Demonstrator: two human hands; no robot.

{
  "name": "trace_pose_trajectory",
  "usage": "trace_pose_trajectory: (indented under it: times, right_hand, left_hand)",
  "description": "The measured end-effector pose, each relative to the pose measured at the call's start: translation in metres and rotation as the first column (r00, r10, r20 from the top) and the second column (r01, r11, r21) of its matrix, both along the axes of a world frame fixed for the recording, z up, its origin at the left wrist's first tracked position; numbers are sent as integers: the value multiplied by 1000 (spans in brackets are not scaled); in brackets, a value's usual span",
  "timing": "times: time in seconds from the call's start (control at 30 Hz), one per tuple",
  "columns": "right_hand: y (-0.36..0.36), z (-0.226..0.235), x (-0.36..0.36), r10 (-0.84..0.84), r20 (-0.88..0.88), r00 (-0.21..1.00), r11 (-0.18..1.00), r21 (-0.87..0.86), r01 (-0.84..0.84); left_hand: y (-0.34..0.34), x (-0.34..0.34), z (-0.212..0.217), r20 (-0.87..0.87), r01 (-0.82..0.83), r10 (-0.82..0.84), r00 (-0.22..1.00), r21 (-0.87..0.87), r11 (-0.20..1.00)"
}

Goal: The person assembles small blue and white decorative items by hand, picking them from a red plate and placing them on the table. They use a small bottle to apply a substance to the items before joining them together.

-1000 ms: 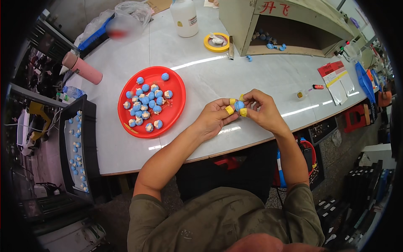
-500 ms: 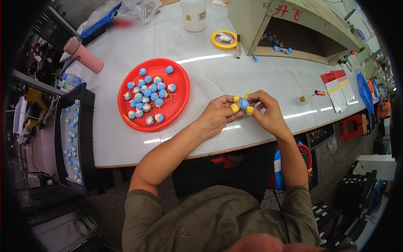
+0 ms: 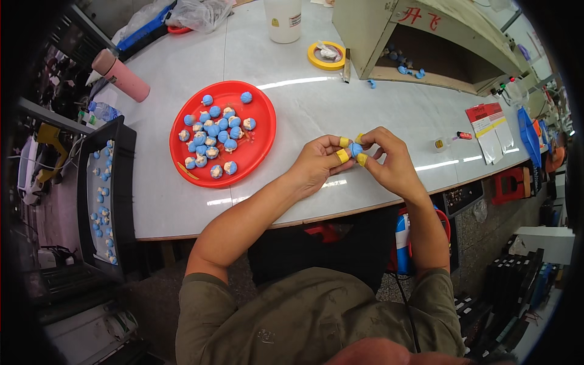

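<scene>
Head view shows both hands meeting over the near part of the white tabletop (image 3: 377, 109), pinching one small blue piece (image 3: 356, 149) between them. The left hand (image 3: 316, 163) and the right hand (image 3: 392, 161) both wear yellow finger cots (image 3: 344, 156) on the tips, and those capped tips close around the piece from either side, so both hands are grasping it, held just above the tabletop surface.

The piece is small, rounded and light blue; whether it carries the pale cream patch seen on its fellows is hidden by the fingers. It looks very light and probably hard and smooth, the sort of thing that could slip from bare skin, so the rubbery cots likely help. Its small size leaves only a fingertip pinch on opposite sides as a sensible hold, with gentle pressure.

To the left of the hands, a little farther out, sits a red round tray (image 3: 258, 149) carrying a heap of similar blue-and-cream pieces (image 3: 213, 137). Beyond the tray lies a pink cylindrical bottle (image 3: 121, 74) on its side. Straight ahead of the hands are a yellow tape roll (image 3: 326, 56) and a white plastic jar (image 3: 283, 18), and to the right of those an open pale-green box (image 3: 426, 42) with a few blue bits inside. Far left, off the tabletop, a dark rack (image 3: 103, 194) holds more blue pieces.
</scene>
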State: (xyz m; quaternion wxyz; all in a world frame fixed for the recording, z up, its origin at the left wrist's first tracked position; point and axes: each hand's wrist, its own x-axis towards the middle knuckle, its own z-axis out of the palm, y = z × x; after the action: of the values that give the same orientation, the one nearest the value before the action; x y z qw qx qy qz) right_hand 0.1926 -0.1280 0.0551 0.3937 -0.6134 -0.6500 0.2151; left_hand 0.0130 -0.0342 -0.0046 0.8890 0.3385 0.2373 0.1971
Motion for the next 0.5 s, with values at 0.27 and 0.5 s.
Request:
trace_pose_trajectory:
  times: [0.27, 0.5]
  right_hand:
    - [0, -2, 1, 2, -15, 1000, 1000, -29, -3]
    - [3, -1, -4, -73, -199, 977, 984, -175, 38]
  left_hand:
    - [-1, 0, 0, -13, -2, 2, 1000, 30, 1000]
    - [0, -2, 4, -53, 23, -21, 998, 26, 999]
